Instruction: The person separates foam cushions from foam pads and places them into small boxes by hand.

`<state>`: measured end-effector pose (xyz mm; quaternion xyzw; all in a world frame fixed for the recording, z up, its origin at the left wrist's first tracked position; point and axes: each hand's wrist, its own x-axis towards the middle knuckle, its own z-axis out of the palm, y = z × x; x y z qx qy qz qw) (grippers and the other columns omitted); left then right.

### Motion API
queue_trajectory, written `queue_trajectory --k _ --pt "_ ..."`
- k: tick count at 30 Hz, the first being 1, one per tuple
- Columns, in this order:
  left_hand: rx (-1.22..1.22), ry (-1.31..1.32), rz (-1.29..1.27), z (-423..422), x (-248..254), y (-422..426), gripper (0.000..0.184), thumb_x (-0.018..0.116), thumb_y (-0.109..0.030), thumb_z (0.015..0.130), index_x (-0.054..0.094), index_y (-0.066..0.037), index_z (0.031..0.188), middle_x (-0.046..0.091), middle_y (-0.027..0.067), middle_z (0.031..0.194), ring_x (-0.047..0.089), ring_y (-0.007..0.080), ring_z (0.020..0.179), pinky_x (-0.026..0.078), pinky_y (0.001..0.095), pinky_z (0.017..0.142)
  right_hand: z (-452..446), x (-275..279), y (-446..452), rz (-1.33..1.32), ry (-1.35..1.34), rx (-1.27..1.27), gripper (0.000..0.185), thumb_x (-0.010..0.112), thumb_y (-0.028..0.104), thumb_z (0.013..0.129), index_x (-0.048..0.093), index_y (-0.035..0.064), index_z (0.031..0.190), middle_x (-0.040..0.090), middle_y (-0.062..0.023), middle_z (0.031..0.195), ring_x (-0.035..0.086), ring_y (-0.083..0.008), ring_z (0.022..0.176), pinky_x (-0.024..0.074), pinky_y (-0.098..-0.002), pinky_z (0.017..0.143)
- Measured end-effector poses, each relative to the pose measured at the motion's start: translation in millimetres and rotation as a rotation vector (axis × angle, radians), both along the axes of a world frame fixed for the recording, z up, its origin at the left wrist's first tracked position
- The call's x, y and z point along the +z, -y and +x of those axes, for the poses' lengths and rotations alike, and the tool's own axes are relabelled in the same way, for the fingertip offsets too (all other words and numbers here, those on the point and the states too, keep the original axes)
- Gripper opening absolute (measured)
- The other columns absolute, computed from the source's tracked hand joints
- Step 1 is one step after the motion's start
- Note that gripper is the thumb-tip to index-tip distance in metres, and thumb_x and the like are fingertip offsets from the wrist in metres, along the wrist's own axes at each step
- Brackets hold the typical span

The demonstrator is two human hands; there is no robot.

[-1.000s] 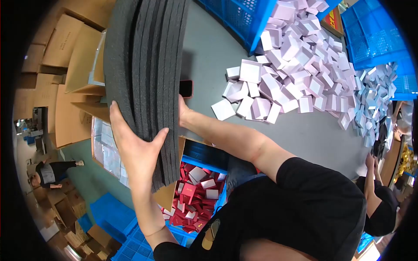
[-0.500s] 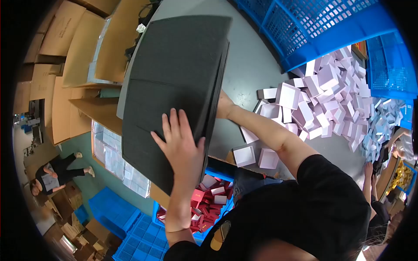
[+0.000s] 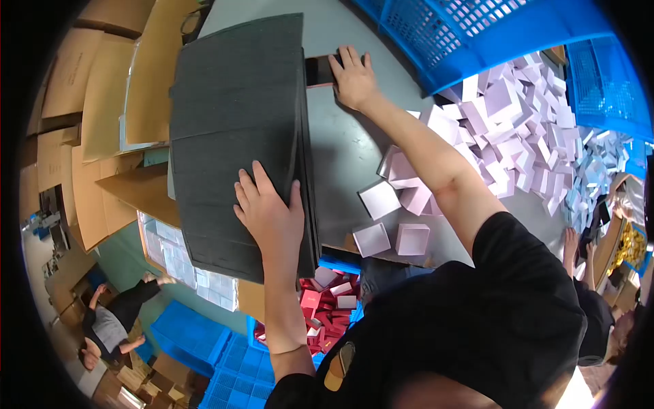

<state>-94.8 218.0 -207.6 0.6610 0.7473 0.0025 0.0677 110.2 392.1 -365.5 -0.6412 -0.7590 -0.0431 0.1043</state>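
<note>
Large black flat sheets point(image 3: 235, 123), layered at their right edge, stand on the left part of the grey table. My left hand point(image 3: 267, 218) lies flat against their face near the lower right, fingers spread and thumb near the edge. Beyond the right edge, my right hand point(image 3: 355, 80) rests with its fingers stretched out by a small dark flat piece with a reddish edge point(image 3: 319, 72). Its fingertips touch or lie very near that piece. How far the piece runs behind the sheets is hidden.
Pale pink boxes point(image 3: 504, 143) are heaped on the grey table point(image 3: 340, 174), with light blue ones point(image 3: 599, 170) beyond. A blue crate point(image 3: 449, 41) stands at the back. Red boxes point(image 3: 327, 317) fill a crate below. Cartons point(image 3: 88, 88) line the left. Other people point(image 3: 116, 327) are nearby.
The black sheets have shifted left, with my left hand still on them. My right hand has come from behind their edge up to the far side. The dark flat piece now shows.
</note>
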Motion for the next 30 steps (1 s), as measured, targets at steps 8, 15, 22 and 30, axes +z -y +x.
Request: queue_trajectory --k 8,15,22,30 --pt "0.149 0.542 0.117 -22 6 -2 0.055 0.054 -0.028 0.096 0.042 0.004 0.139 0.047 0.0252 0.140 0.045 0.0388 0.130 0.033 0.0412 0.109 -91 63 156 -0.737 -1.591 -0.290 0.049 0.060 0.007 0.083 0.055 -0.0053 0.130 0.065 -0.0191 0.118 0.061 -0.0258 0.111 0.0464 -0.0336 0.098" --pt "0.041 0.413 0.087 -25 38 2 0.082 0.074 -0.035 0.083 0.036 0.006 0.142 0.037 0.0259 0.148 0.035 0.0366 0.138 0.028 0.0398 0.113 -109 107 153 -0.969 -2.449 -0.323 0.048 0.059 0.028 0.088 0.057 -0.0011 0.126 0.060 -0.0061 0.100 0.057 -0.0163 0.091 0.0453 -0.0295 0.082" --pt "0.021 0.239 0.164 -28 74 1 0.096 0.080 -0.013 0.067 0.027 0.005 0.146 0.042 0.0279 0.142 0.043 0.0377 0.133 0.036 0.0400 0.108 -144 146 157 -1.045 -2.684 0.123 0.046 0.049 0.027 0.094 0.044 0.0086 0.136 0.051 -0.0067 0.129 0.047 -0.0196 0.120 0.0390 -0.0392 0.096" --pt "0.086 -0.084 0.342 -28 111 5 0.090 0.075 -0.015 0.071 0.029 -0.003 0.147 0.050 0.0242 0.137 0.052 0.0384 0.124 0.046 0.0424 0.099 -174 168 152 -0.945 -2.562 0.418 0.056 0.049 0.024 0.095 0.034 0.0123 0.148 0.045 -0.0075 0.142 0.041 -0.0177 0.129 0.0348 -0.0364 0.103"
